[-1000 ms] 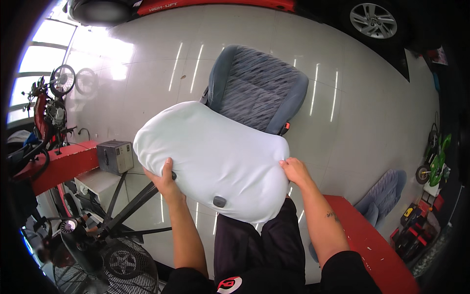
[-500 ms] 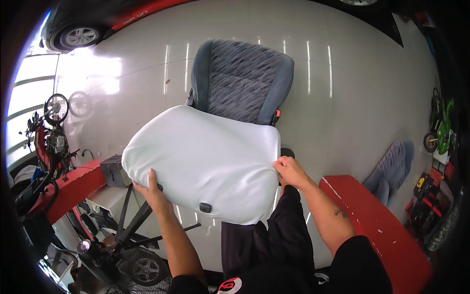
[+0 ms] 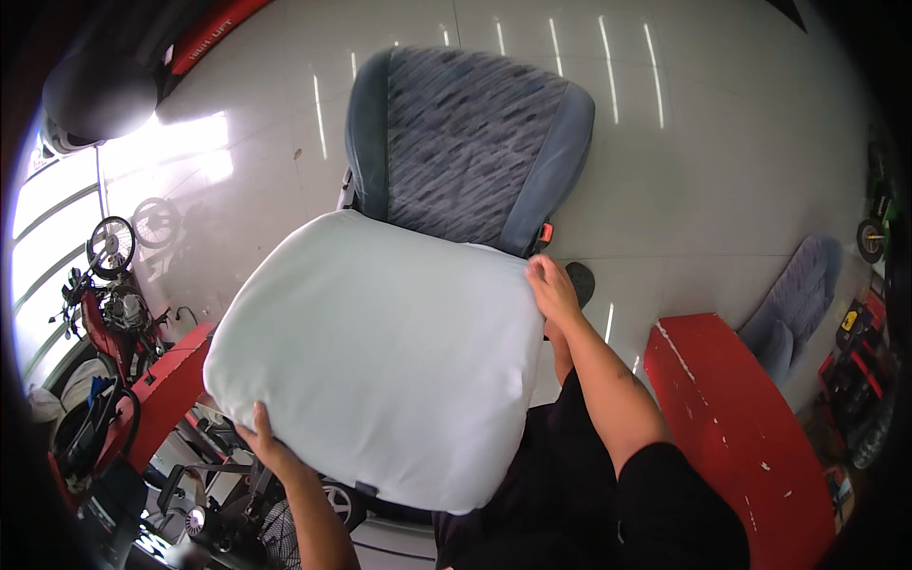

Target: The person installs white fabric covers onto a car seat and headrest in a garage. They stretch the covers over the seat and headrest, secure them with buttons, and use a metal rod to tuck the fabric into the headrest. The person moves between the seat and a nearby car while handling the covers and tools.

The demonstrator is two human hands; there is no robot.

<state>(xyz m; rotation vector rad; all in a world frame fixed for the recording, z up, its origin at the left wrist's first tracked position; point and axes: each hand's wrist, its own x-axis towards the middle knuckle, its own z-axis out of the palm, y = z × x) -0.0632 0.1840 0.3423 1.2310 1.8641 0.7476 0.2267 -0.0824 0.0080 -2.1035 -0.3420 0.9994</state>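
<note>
A smooth white fabric cover [image 3: 380, 351] is stretched over a rounded, cushion-shaped part of a car seat in front of me. Beyond it is the seat's grey-blue patterned cushion [image 3: 465, 142], with a red buckle [image 3: 546, 234] at its right side. My left hand [image 3: 275, 451] grips the lower left edge of the covered part, thumb on top and the other fingers hidden underneath. At the upper right corner, my right hand [image 3: 554, 288] pinches the cover's edge with bent fingers. A small dark plastic piece [image 3: 366, 489] shows at the near edge.
Red painted beams stand on the right [image 3: 731, 427] and left [image 3: 171, 380]. Another patterned seat piece [image 3: 793, 304] lies at the far right. A motorcycle [image 3: 114, 304] stands at the left, above a wire-caged fan [image 3: 280, 527]. My shoe [image 3: 580, 282] is beside the right hand.
My right hand has moved up the side edge to the far corner. The wrinkles have smoothed out, and the covered part appears tilted more toward me. My left hand is lower and farther left.
</note>
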